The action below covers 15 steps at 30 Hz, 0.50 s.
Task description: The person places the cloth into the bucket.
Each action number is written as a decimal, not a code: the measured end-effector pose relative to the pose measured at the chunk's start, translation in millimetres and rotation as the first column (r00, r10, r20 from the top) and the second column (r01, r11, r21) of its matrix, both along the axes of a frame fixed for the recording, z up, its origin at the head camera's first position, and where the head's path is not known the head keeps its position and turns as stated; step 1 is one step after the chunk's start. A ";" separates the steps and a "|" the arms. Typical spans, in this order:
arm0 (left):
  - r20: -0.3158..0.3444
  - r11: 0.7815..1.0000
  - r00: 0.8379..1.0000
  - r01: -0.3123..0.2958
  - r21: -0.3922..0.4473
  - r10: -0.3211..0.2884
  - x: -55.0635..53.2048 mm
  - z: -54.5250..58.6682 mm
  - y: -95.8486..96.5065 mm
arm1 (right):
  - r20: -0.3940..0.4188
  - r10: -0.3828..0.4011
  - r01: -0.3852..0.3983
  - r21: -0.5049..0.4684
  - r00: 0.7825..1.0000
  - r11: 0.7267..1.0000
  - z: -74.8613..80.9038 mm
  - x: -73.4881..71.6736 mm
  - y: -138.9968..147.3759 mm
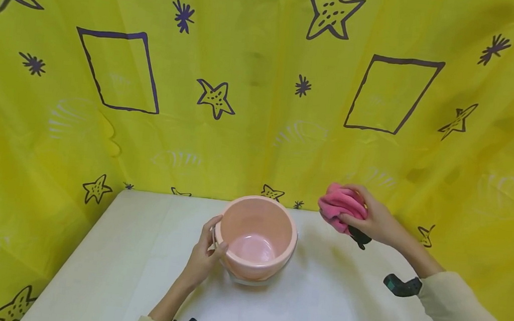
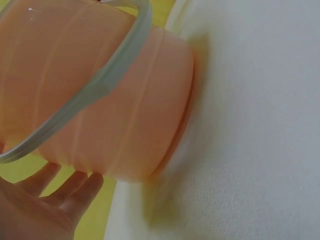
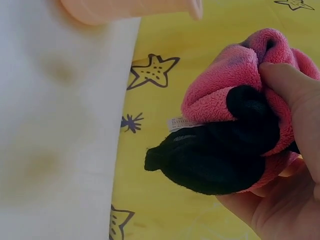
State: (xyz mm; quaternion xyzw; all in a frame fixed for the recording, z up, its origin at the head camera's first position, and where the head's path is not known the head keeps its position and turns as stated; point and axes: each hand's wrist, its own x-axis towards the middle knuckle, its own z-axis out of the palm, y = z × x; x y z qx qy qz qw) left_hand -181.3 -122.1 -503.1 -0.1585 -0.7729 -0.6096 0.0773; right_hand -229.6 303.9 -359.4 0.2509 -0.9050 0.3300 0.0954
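Observation:
A peach-pink plastic bucket (image 1: 252, 220) stands on the white table, its inside bare. My left hand (image 1: 204, 257) grips it at the left rim, thumb over the edge and fingers against the outer wall. In the left wrist view, a grey carrying handle (image 2: 107, 80) hangs down across the bucket's side. Up in the air to the right, my right hand (image 1: 376, 223) holds a bunched pink fleecy cloth (image 1: 341, 207) between thumb and fingers. The right wrist view shows a black fuzzy part (image 3: 210, 160) on that cloth and a small white label (image 3: 182, 123).
A white table (image 1: 140, 257) spreads beneath both hands. Behind it and at the sides hangs a yellow curtain (image 1: 249, 145) printed with stars and frames. Dark wrist mounts (image 1: 403, 286) sit by both sleeves.

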 end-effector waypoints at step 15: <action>0.000 1.000 1.000 -0.014 0.026 0.014 -1.3 7.7 -2.1 | 0.002 0.100 -0.100 0.031 0.995 0.994 24.8 -15.3 -21.3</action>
